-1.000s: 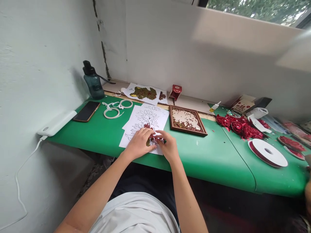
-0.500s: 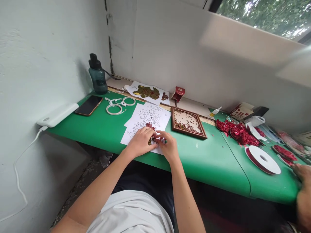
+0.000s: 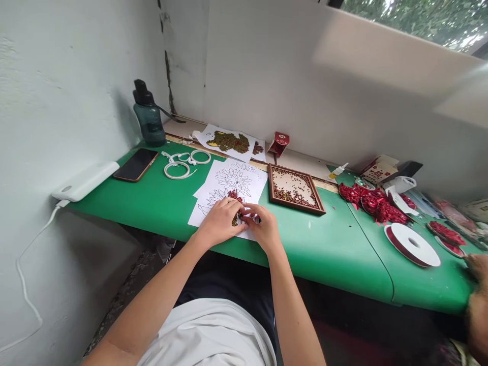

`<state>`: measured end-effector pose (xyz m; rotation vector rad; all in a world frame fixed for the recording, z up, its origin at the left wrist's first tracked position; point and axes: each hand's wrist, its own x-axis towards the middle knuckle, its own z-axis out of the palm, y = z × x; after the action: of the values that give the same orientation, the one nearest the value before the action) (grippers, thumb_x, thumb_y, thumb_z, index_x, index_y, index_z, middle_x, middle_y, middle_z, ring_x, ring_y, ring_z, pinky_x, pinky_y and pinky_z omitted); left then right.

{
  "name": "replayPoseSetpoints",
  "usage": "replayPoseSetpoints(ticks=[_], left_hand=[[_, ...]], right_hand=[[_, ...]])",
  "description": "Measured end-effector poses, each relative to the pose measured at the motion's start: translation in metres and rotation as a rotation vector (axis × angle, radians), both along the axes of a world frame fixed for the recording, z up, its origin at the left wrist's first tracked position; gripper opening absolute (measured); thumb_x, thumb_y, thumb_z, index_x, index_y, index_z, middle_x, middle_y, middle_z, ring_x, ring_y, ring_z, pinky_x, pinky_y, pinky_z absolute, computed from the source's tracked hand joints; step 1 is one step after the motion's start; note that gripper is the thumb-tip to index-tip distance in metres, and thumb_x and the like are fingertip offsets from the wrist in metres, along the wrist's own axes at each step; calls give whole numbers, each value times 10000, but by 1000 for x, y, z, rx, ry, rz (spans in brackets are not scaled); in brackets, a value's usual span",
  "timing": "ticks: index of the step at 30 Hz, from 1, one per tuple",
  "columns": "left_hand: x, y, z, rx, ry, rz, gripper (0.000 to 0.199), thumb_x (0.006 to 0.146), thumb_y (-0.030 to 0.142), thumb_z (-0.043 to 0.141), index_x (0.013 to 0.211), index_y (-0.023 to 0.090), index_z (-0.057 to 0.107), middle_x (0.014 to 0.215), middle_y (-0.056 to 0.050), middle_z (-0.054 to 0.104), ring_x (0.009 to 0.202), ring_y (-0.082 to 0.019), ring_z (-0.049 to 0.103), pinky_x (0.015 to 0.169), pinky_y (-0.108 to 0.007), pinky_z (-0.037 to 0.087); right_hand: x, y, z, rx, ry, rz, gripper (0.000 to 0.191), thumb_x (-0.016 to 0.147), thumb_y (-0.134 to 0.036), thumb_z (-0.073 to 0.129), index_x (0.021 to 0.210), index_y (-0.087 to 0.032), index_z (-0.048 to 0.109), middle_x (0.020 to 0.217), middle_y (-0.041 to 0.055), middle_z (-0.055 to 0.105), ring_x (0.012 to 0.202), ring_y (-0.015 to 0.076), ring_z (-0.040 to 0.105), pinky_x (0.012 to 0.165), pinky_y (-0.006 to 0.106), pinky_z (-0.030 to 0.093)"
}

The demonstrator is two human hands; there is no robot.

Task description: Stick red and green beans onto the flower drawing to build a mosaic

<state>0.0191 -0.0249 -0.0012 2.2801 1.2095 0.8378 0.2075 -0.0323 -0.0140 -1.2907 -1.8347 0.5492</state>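
Note:
Sheets of white paper [image 3: 206,208] printed with black flower outlines lie on the green table. On the top sheet sits a patch of dark red beans [image 3: 233,194], with greenish beans [image 3: 235,220] lower down between my hands. My left hand [image 3: 221,219] rests over the drawing, its thumb and fingers apart on either side of the greenish beans. From the right, my right hand [image 3: 262,223] meets it, with thumb and forefinger drawn together at the beans' edge. Whatever is in that pinch is too small to make out. To the right, a brown-framed tray [image 3: 292,183] holds loose red and green beans.
Behind are a bean-covered picture [image 3: 231,144] and a small red box [image 3: 279,143]. At left lie white tape rolls [image 3: 177,170], a phone [image 3: 136,164] and a bottle [image 3: 149,117]. At right are a ribbon spool [image 3: 415,245], red ribbon flowers [image 3: 375,203] and another person's blurred hand [image 3: 478,272].
The camera view has shifted slightly. My hands stay at nearly the same spot on the paper, with only small finger movement at the beans.

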Motion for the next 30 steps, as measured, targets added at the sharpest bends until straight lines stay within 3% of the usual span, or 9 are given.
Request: replayPoseSetpoints(ticks=[8,15,20,24,28,30], left_hand=[[-1,0,-1,12,9,-7,253,891,323,773,1098,257,643,1257,-28,701,1290,-266,574,1062,-471,492],[0,-1,1,32,14,7,104,924,320,745,961,247,681,1210,-7,727,1259,-248,597,1044,-459,489],[1,-2,1,60,43,5,185,925,321,747,1085,265,674,1221,-16,721,1259,-254,594,1032,-469,486],[1,-3,2,66,56,-4,112,939,324,730,918,247,652,1208,-8,720,1268,-251,588,1040,-459,472],[1,-4,3,59,59,20,194,930,335,734,1077,252,638,1190,-23,718,1220,-250,608,1005,-450,489],[1,-4,4,58,62,12,177,934,336,730,1063,254,641,1200,-14,717,1226,-247,606,1011,-447,487]], right_hand=[[4,-5,1,45,13,-103,278,961,-213,576,1191,-262,725,954,43,785,820,205,683,715,335,521],[6,-7,0,42,15,-132,258,983,-234,568,1195,-267,711,919,23,783,815,205,657,759,353,512],[6,-9,0,44,45,-144,256,980,-237,564,1183,-257,719,905,30,774,814,206,661,763,352,521],[6,-9,1,57,38,-148,255,980,-244,556,1176,-248,719,898,33,772,813,204,664,763,352,516],[5,-9,2,47,32,-148,247,975,-248,560,1160,-251,724,887,32,769,803,203,667,759,348,522],[5,-9,2,46,28,-151,245,974,-251,560,1155,-253,726,882,33,767,799,205,668,753,348,523]])
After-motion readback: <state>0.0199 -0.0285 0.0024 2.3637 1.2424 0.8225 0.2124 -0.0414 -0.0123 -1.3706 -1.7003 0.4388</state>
